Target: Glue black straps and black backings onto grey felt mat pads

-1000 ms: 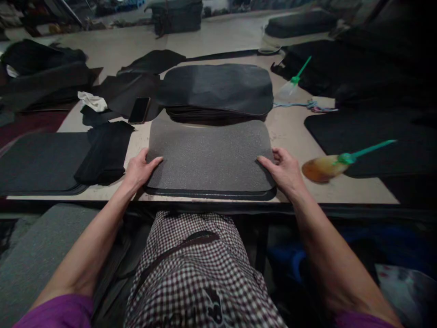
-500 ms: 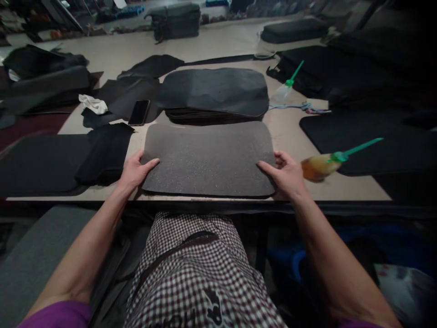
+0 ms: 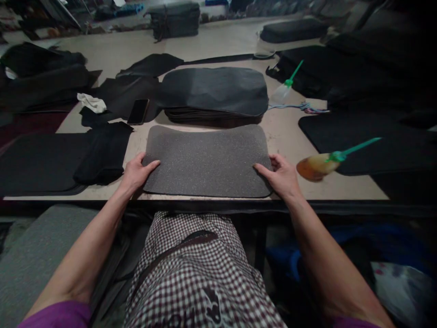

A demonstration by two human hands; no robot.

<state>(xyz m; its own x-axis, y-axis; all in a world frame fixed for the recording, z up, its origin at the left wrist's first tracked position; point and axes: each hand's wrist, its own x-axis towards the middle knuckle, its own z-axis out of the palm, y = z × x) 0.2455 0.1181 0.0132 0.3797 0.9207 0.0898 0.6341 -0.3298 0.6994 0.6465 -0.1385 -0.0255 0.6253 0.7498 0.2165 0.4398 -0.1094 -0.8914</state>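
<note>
Left hand (image 3: pixel 138 173) and right hand (image 3: pixel 282 175), bare, grip the two short ends of a speckled grey panel (image 3: pixel 208 161), each with its thumb on the upper face and its fingers at the edge; how far the fingers reach underneath, I cannot tell from where I stand. Between the hands, the panel lies at the near edge of a pale table (image 3: pixel 283 141), its far edge dipping between rounded corners. Just to the left of the left hand is a folded black cloth (image 3: pixel 105 152), overlapping flat dark sheets (image 3: pixel 41 161) farther out. Just to the right of the right hand, an amber-filled bottle (image 3: pixel 312 168) leans over, its green nozzle pointing away from the hand; a dark panel (image 3: pixel 368 141) extends beyond it. Past both hands, directly behind the grey panel, sits a stack of dark pieces (image 3: pixel 211 91) with rounded corners. Beyond the left hand lie a phone (image 3: pixel 138 112) and, farther left, a crumpled white cloth (image 3: pixel 92 103). Beyond the right hand are a clear bottle (image 3: pixel 280 94), also green-nozzled, and a thin cord (image 3: pixel 290 106). Nearer the wearer than either hand hangs a checked apron (image 3: pixel 201 269).
</note>
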